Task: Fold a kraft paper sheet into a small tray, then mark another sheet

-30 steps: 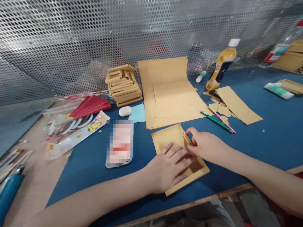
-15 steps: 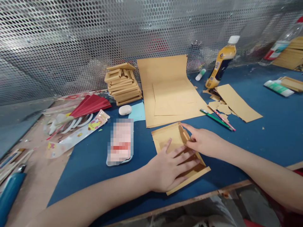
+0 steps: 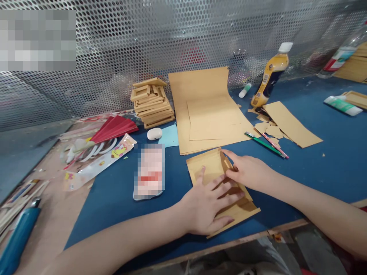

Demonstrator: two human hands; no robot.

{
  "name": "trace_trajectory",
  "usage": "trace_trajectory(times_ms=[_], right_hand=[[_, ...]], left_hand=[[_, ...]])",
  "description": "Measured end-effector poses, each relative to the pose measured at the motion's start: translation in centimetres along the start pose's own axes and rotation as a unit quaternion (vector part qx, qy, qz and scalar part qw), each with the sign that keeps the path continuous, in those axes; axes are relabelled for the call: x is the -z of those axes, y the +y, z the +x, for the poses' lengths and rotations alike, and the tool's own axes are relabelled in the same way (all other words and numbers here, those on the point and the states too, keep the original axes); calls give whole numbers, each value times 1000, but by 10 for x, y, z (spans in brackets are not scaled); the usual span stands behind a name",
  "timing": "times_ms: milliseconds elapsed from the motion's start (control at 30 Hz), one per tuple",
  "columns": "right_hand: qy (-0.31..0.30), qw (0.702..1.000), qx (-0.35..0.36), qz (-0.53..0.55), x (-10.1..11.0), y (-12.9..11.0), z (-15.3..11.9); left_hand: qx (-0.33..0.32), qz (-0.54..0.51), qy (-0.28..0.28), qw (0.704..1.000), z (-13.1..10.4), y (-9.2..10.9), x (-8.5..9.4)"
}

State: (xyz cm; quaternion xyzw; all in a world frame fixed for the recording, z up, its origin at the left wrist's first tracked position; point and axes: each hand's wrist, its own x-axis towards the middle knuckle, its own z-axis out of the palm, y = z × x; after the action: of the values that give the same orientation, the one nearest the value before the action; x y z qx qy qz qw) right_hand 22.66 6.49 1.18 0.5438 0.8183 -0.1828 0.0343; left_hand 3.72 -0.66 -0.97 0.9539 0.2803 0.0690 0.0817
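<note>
Left hand [image 3: 210, 206] on tray [image 3: 210, 163], lengthwise away

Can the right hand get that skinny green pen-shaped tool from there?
Probably yes: the skinny green pen-shaped tool lies just beyond the right hand, with only blue tabletop showing between. It would first have to leave the folded tan paper.

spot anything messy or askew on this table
Brown paper scraps lie scattered in front of the yellow bottle, overlapping untidily. The stack of folded pieces looks askew too, its layers jutting out unevenly.
</note>
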Motion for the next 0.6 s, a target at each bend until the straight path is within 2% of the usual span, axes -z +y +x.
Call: trace_trajectory(times_ms=[333,600], right_hand=[[-16,1000,22,4,0,1,1],[-16,1000,24,7,1,1,0]], left_hand=[[40,-16,-24,999,-2,3,1],[33,-28,-19,999,-2,0,1]])
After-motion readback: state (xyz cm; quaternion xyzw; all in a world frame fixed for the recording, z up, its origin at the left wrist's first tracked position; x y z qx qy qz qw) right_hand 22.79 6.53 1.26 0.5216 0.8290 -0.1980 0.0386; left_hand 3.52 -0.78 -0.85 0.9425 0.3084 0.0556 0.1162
